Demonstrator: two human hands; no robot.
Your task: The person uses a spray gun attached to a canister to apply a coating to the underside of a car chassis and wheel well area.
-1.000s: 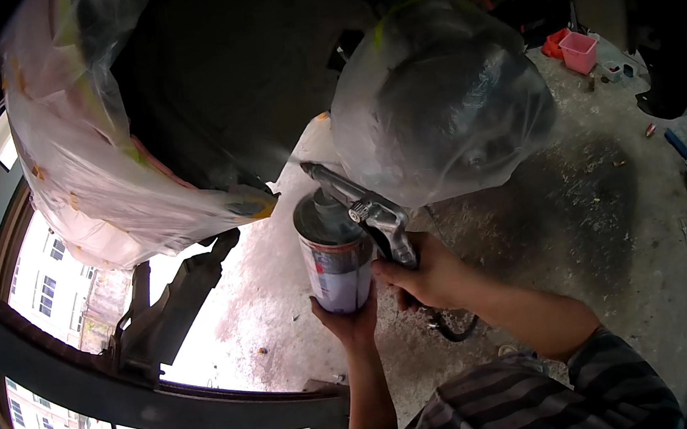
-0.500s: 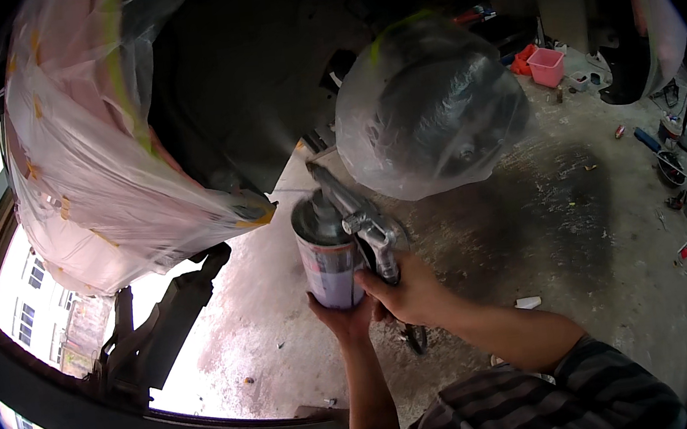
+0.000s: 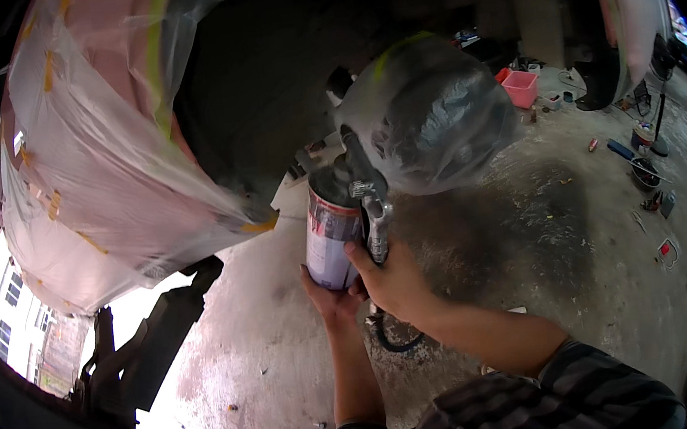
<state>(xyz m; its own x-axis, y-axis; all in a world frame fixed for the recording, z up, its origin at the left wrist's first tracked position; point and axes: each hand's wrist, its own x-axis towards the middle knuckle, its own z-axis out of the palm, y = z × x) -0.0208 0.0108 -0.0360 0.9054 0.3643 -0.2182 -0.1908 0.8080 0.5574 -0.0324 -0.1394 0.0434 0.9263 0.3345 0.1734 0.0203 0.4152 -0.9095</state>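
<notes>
My right hand (image 3: pixel 398 283) is wrapped round the handle of a metal spray gun (image 3: pixel 373 203), its nozzle pointing up and away from me. A metal canister (image 3: pixel 330 246), with a pale lilac label and a dark top, hangs upright beneath the gun. From below, my left hand (image 3: pixel 334 302) cups the canister's base, fingers curled round it. A dark hose (image 3: pixel 392 346) loops beneath the grip. Ahead is a dark wheel arch (image 3: pixel 249 90), and just right of the nozzle is a wheel (image 3: pixel 434 119) wrapped in clear plastic.
Plastic sheeting (image 3: pixel 103 182) taped in yellow covers the body panel at left. A dark lift arm (image 3: pixel 151 346) stands below it. A pink basket (image 3: pixel 522 90), a dark bucket (image 3: pixel 645 173) and small tools lie at right. Dark overspray (image 3: pixel 523 228) stains the concrete floor.
The spray gun has swung from pointing up and left to pointing nearly straight ahead, and the canister is more upright. My view has shifted slightly. Both hands keep their hold.
</notes>
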